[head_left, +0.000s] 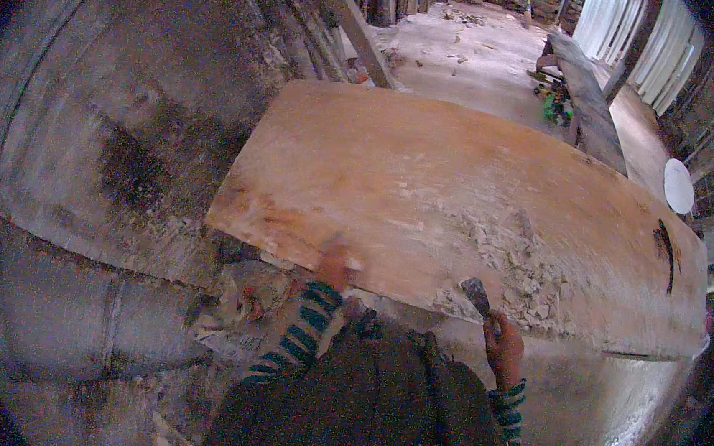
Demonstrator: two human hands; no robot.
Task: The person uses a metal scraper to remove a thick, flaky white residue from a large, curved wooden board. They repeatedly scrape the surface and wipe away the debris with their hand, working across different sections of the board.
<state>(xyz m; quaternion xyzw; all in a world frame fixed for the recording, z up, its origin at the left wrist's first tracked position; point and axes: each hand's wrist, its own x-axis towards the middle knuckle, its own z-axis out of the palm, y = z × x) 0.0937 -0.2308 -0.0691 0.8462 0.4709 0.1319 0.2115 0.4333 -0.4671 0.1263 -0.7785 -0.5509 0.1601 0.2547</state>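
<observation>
A wide wooden board [362,156] with a worn orange-brown face lies in front of me. Near its front edge my right hand [504,348] is closed around the handle of a scraper [476,296], whose flat dark blade rests at or just over the wood. Crumbled greyish scrapings [529,278] spread across the board beyond and to the right of the blade. Over the front edge further left is my left hand [335,265], smeared by motion, so its fingers do not show clearly. A small pale patch shows beside it; I cannot tell what it is.
Crumpled cloth or sacking [237,306] lies below the board's left front corner. A dark bench [585,98] stands at the back right, with a green item [553,106] beside it. Planks [351,25] lean behind the board. A white round object [678,186] is at far right.
</observation>
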